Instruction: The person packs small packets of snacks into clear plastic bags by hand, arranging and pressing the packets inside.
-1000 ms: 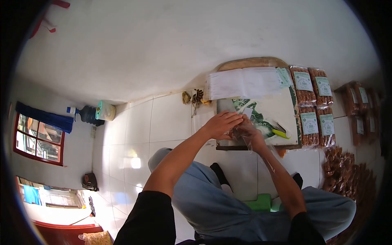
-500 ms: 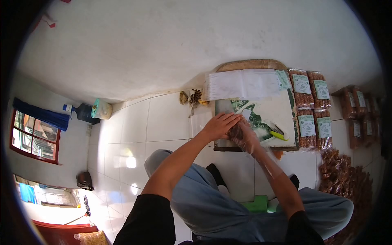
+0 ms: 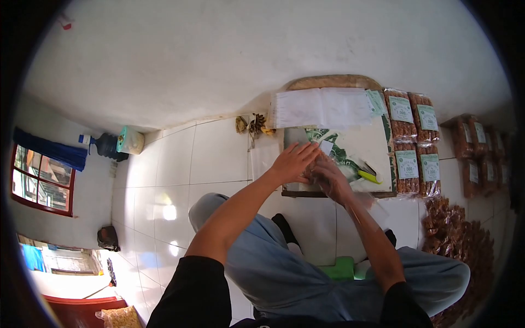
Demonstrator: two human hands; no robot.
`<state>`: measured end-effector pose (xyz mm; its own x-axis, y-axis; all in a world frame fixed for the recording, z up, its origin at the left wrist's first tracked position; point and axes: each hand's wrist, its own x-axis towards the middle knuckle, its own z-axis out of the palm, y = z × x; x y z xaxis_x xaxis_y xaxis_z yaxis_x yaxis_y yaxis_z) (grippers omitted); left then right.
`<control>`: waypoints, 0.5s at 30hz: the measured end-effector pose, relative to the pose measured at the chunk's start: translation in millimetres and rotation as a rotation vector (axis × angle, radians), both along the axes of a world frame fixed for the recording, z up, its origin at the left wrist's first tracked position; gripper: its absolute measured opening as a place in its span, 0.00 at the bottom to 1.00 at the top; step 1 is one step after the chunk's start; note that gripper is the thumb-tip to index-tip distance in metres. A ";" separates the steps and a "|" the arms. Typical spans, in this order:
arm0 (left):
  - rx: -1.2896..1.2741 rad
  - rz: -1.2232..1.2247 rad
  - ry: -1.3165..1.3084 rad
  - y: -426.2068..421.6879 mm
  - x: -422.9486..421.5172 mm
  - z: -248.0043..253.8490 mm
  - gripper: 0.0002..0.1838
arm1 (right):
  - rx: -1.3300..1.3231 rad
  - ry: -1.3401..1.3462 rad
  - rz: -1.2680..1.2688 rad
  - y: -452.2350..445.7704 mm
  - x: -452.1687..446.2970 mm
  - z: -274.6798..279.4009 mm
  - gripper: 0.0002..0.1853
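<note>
My left hand reaches over the near left part of a low work board. Its fingers are stretched out and rest against the fingers of my right hand. My right hand is curled around a clear plastic bag, with shiny film over its fingers and wrist. Whether anything is inside the bag is hidden by the hands and blur. A small pale label lies just beyond the fingertips. To the right of my right hand is a yellow-green cutter knife.
Flat clear bags and green printed labels lie along the board's far side. Labelled packs of brown snacks stand at its right edge, with more packs beyond. Loose brown pieces are heaped on the floor. A green stool sits below me.
The film that stretched along my right forearm now sits lower and looser about the wrist. My right hand has curled more, while my left fingers have spread slightly. The view has shifted a little.
</note>
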<state>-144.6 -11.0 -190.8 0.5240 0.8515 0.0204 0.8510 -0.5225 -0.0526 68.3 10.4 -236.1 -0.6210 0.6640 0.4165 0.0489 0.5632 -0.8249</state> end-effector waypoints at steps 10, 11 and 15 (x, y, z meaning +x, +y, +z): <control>-0.055 0.053 0.088 2.0 12.3 -5.9 0.64 | -0.032 0.045 -0.033 -1.8 -10.3 -26.9 0.20; -0.076 0.097 0.098 1.1 10.7 -6.1 0.66 | -0.084 0.069 -0.122 -2.3 -13.1 -27.4 0.21; -0.119 0.189 -0.053 2.2 -3.6 0.3 0.68 | -0.087 0.003 0.019 5.8 2.7 -12.7 0.22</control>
<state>-148.2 -8.8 -190.5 0.3553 0.9326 -0.0633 0.9345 -0.3529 0.0469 70.9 16.2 -248.7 -0.6325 0.6861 0.3594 0.0367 0.4900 -0.8709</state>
